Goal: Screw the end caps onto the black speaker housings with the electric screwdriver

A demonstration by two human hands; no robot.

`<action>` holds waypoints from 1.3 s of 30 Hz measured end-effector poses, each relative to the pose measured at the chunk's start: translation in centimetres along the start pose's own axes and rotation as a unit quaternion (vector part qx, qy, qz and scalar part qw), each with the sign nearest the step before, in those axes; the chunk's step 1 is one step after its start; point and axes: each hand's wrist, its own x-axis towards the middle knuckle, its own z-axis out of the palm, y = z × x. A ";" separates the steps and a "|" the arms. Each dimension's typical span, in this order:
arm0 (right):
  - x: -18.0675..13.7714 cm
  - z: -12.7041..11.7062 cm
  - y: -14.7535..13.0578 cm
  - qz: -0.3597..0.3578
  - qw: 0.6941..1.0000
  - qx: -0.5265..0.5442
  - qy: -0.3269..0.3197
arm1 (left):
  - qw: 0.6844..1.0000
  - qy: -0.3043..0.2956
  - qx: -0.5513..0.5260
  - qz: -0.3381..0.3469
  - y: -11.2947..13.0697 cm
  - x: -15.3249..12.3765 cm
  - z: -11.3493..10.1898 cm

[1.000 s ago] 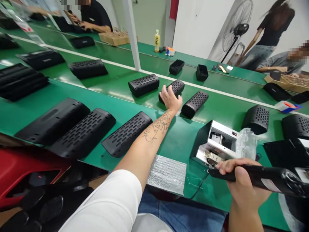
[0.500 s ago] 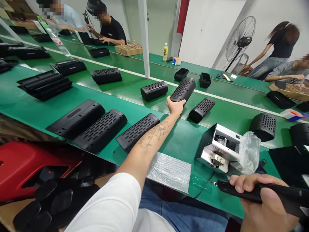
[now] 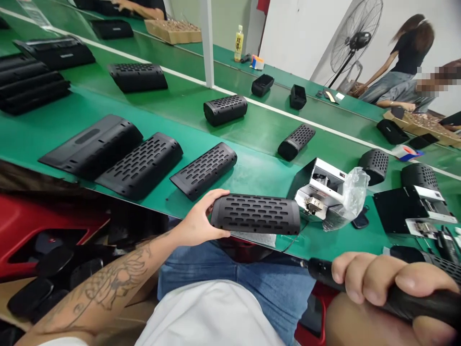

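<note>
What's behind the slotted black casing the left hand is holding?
Green tabletop shows above the casing, and a strip of silvery sheet peeks out below it. Whatever lies directly behind is covered, including any more of that sheet.

Yellow bottle (image 3: 238, 44), white post (image 3: 208, 48); standing fan (image 3: 360, 40)

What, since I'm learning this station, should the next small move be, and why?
Probably bring the black tool a little closer to the slotted black housing: the left hand grips the housing by one end, and the right hand already holds the tool, its tip apart from the housing.
</note>
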 end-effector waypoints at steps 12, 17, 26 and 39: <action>1.6 4.5 4.5 -0.042 0.992 -0.056 0.101 | 0.993 -0.044 0.070 0.085 -3.3 0.2 1.2; 1.9 4.8 5.8 -0.016 0.994 -0.049 0.100 | 0.991 -0.037 0.062 0.110 -3.5 -0.1 1.5; 1.7 4.6 6.7 0.015 0.999 -0.025 0.032 | 0.989 -0.039 0.069 0.125 -4.0 0.0 1.4; 1.1 3.6 6.0 0.059 0.998 -0.033 0.002 | 0.986 -0.040 0.086 0.136 -3.9 -0.1 1.3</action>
